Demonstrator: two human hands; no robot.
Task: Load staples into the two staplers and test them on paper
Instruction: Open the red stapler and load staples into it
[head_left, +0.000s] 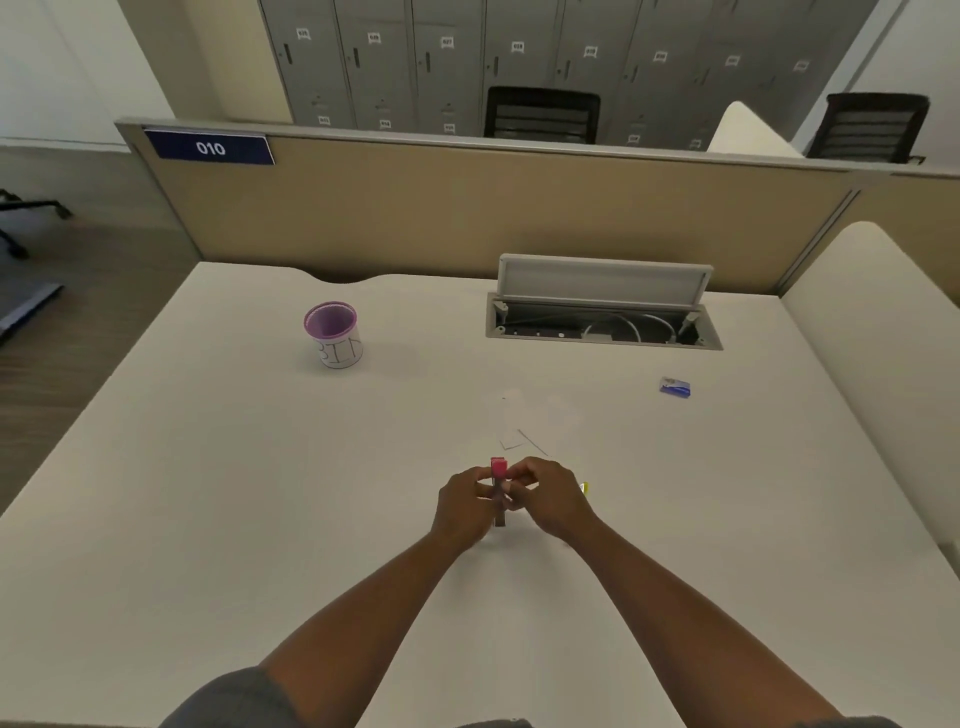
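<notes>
With both hands, left (462, 501) and right (545, 496), in a curled grip on the pink stapler (498, 480), loading looks unfinished: yellow stapler (584, 488) just right, paper (524, 423) beyond, staple box (675, 387) far right, untested.

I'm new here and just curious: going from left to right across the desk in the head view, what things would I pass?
Purple cup marked BIN → left hand → pink stapler held between both hands → right hand → yellow item peeking out beside it → small blue staple box.
</notes>
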